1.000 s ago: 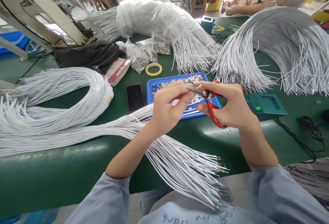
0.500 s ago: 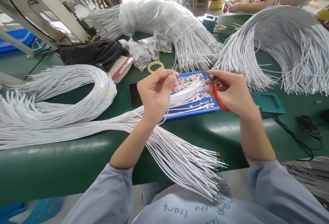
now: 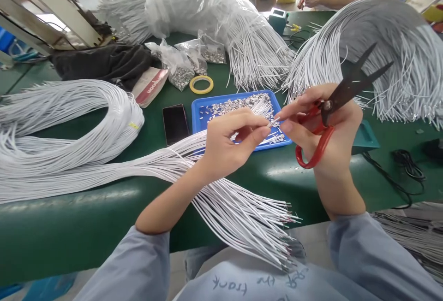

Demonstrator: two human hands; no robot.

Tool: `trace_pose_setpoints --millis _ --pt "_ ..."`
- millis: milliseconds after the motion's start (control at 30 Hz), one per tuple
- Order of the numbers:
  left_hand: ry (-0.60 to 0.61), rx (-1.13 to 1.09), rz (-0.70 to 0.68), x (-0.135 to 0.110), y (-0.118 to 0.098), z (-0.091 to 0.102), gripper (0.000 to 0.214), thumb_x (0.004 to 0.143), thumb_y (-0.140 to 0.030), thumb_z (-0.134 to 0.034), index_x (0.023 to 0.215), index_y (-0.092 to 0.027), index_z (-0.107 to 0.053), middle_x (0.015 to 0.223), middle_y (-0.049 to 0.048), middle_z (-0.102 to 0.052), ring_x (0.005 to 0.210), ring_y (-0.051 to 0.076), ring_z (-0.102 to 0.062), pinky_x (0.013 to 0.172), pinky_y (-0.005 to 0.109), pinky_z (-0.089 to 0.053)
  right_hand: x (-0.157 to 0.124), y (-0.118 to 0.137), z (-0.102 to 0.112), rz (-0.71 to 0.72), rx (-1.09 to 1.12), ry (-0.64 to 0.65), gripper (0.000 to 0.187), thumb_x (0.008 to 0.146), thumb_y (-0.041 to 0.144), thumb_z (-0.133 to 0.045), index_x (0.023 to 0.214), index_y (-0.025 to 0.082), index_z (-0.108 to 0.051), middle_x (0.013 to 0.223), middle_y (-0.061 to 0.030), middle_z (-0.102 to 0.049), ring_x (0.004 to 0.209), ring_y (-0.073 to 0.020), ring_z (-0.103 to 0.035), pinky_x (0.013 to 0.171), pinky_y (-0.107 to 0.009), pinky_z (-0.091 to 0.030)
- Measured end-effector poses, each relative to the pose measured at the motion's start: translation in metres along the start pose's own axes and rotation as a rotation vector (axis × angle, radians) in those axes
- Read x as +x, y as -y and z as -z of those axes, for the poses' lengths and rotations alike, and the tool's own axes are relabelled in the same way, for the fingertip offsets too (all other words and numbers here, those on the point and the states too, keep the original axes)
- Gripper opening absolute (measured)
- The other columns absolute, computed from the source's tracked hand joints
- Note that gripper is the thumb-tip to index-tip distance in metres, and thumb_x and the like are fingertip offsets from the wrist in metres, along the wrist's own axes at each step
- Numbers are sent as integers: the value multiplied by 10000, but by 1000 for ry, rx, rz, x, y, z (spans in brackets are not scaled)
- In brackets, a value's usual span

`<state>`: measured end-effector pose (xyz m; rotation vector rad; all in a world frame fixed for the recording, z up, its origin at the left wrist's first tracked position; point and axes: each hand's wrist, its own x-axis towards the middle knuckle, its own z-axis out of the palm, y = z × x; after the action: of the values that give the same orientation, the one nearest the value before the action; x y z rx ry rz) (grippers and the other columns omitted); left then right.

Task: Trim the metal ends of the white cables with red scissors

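Observation:
My left hand (image 3: 231, 146) is closed in a pinch on the end of a white cable (image 3: 272, 124), above a blue tray (image 3: 198, 123). Scissors (image 3: 351, 90) with red handles rest in my right hand (image 3: 334, 153), their blades apart and pointing up and right, away from the cable. The thumb and fingertips of that hand are at the cable's tip; whether they touch it I cannot tell. Small metal connectors (image 3: 226, 106) and cable ends lie in the tray. A loose bundle of white cables (image 3: 238, 209) runs under my left forearm, its stripped ends toward my body.
A coiled cable bundle (image 3: 121, 107) lies left, a plastic-wrapped one (image 3: 194, 10) behind, another (image 3: 367, 20) at right. A phone (image 3: 175, 124), yellow tape roll (image 3: 201, 85), bags of connectors (image 3: 180, 68) and black cord (image 3: 408, 162) are around. A co-worker's hands (image 3: 311, 0) show at the back.
The scissors have swung round in my right hand, from blades toward the left hand to blades up and right. My left hand has moved right, so both hands now meet at the cable's tip.

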<state>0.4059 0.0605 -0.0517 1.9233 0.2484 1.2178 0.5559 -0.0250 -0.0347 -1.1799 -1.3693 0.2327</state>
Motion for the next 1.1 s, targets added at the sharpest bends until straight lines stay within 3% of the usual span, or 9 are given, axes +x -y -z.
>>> trace_pose_setpoints --millis 200,400,633,767,933,1033,1100 --pt "-3 17 -18 0 1 -1 101 854 -266 -702 780 -199 -721 653 0 -623 547 71 -492 486 208 -398 3 4 -4 -43 137 5 237 762 253 -783 880 274 -580 764 38 -714 615 -132 -619 558 -307 -521" --pt "-9 17 -26 2 3 -3 141 854 -309 -704 777 -192 -725 632 -6 -619 528 65 -499 468 198 -380 2 2 -5 -114 92 1 228 757 280 -766 892 270 -583 772 25 -699 687 -162 -665 590 -330 -545" --pt "15 -56 48 2 6 -4 204 843 -393 -712 779 -201 -731 671 10 -660 548 81 -532 476 216 -384 3 1 -4 -92 67 5 225 764 264 -751 890 263 -564 756 22 -693 657 -150 -626 549 -310 -504" --pt "98 -106 142 5 3 -1 306 874 -447 -658 739 -178 -714 644 19 -665 538 89 -540 485 219 -391 3 2 -5 -54 26 4 225 758 181 -703 883 269 -538 741 27 -669 656 -151 -607 542 -307 -468" --pt "199 -152 208 10 1 4 403 880 -484 -634 651 -155 -676 573 10 -611 512 85 -507 499 222 -387 -1 -1 -7 69 -109 -62 228 739 132 -670 862 281 -549 747 43 -629 562 -123 -468 518 -308 -409" --pt "233 -195 234 12 3 6 419 835 -537 -667 658 -158 -690 565 12 -591 507 91 -491 487 234 -378 -1 -3 -6 98 -161 -48 249 727 132 -692 855 293 -552 790 34 -646 613 -144 -527 568 -331 -451" --pt "189 -199 228 12 5 5 386 804 -534 -705 685 -167 -707 597 18 -609 525 94 -496 484 237 -373 0 -2 -5 78 -143 -65 223 765 147 -681 869 295 -550 806 29 -662 652 -159 -582 599 -343 -480"
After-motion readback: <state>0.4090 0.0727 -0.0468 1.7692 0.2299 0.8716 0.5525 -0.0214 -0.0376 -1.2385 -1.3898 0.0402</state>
